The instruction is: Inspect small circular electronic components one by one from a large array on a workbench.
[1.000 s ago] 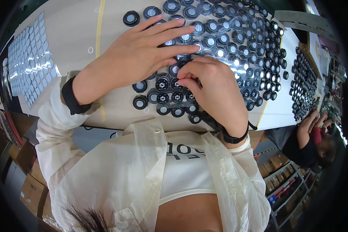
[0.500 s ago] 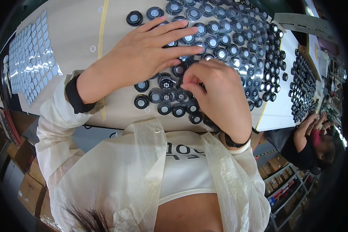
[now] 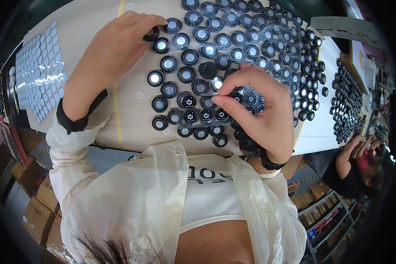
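A yellow tape stripe (image 3: 116, 108) runs across the pale worktop (image 3: 134, 119) on the left; a grey metal bar (image 3: 343, 25) juts in at upper right; brown cardboard boxes (image 3: 36, 220) stand at lower left; at lower right a grey metal rack (image 3: 329, 224) holds small cartons (image 3: 309, 216); above it, a co-worker in a black top (image 3: 351, 174) has both forearms stretched forward.

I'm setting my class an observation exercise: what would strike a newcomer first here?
Dozens of round black pieces, many with shiny pale centres, crowd the middle of the beige tabletop. The bare left hand curls at their upper-left edge; the bare right hand is over them. Far left gleams a sheet of pale round discs.
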`<action>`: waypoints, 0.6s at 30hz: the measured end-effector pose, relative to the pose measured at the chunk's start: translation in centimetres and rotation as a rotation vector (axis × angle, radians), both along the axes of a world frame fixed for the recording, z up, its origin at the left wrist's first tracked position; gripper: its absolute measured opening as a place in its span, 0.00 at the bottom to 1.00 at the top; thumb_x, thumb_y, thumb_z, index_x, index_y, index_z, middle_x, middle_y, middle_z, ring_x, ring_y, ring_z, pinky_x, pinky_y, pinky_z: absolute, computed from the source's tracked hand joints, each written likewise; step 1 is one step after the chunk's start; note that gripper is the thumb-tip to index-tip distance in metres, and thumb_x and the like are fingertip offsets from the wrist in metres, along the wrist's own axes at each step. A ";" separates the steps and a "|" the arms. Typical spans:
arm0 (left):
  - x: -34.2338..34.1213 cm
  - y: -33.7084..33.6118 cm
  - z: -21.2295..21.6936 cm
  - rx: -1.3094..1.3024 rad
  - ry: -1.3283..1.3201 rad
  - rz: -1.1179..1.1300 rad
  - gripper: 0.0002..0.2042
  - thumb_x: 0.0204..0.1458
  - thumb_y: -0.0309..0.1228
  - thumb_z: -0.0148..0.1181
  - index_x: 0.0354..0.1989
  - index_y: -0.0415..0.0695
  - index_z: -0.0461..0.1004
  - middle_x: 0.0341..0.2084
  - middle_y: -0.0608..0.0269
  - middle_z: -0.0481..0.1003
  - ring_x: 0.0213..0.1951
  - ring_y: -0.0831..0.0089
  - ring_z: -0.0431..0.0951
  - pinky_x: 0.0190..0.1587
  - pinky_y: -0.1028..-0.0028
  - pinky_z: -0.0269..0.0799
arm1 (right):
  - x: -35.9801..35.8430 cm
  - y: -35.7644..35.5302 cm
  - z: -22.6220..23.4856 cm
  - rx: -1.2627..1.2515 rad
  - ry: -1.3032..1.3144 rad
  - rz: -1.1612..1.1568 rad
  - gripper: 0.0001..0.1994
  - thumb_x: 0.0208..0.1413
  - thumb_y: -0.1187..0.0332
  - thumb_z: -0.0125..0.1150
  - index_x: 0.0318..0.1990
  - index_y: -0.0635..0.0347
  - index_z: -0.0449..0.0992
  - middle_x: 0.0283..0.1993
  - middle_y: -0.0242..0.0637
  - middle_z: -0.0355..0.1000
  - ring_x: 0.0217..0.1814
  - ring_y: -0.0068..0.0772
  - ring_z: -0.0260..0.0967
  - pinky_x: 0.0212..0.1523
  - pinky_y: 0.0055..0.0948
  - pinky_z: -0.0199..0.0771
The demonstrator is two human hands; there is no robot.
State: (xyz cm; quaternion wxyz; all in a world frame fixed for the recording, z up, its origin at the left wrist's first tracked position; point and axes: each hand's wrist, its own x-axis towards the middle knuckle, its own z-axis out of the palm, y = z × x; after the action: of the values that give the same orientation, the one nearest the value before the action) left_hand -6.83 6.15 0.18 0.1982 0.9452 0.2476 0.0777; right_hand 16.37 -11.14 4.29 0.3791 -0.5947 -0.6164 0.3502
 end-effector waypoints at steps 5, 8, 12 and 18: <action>0.2 0.6 0.2 -0.171 -0.124 -0.001 0.24 0.51 0.18 0.63 0.59 0.44 0.72 0.49 0.59 0.77 0.48 0.66 0.79 0.50 0.70 0.75 | -0.5 0.1 -2.1 -0.028 0.241 -0.102 0.07 0.48 0.77 0.71 0.33 0.63 0.77 0.31 0.34 0.76 0.36 0.29 0.74 0.43 0.28 0.71; 0.9 -0.8 0.9 -0.668 -0.407 0.049 0.20 0.57 0.20 0.60 0.59 0.38 0.70 0.52 0.57 0.76 0.50 0.70 0.78 0.51 0.71 0.75 | -0.7 0.5 -2.7 0.014 0.464 -0.206 0.09 0.51 0.78 0.70 0.39 0.64 0.76 0.33 0.32 0.76 0.39 0.23 0.72 0.45 0.26 0.70; 3.4 -3.4 0.9 -1.123 -0.607 0.045 0.20 0.59 0.20 0.56 0.60 0.33 0.66 0.56 0.47 0.73 0.52 0.67 0.78 0.55 0.71 0.74 | -0.9 0.7 -2.5 0.087 0.683 -0.270 0.13 0.54 0.82 0.66 0.47 0.68 0.74 0.41 0.35 0.76 0.43 0.21 0.71 0.50 0.25 0.72; 5.4 -4.6 -0.1 -1.172 -0.629 0.019 0.25 0.53 0.13 0.60 0.61 0.34 0.65 0.57 0.49 0.72 0.54 0.70 0.77 0.55 0.73 0.76 | -1.0 0.5 -2.6 0.078 0.678 -0.366 0.13 0.55 0.82 0.66 0.48 0.69 0.76 0.45 0.38 0.76 0.44 0.22 0.71 0.52 0.26 0.74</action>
State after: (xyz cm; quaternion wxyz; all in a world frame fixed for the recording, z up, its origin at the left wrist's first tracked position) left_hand -1.41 1.50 0.12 0.7415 0.6111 0.1875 0.2039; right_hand 15.39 -10.61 1.69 0.6399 -0.5306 -0.3526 0.4298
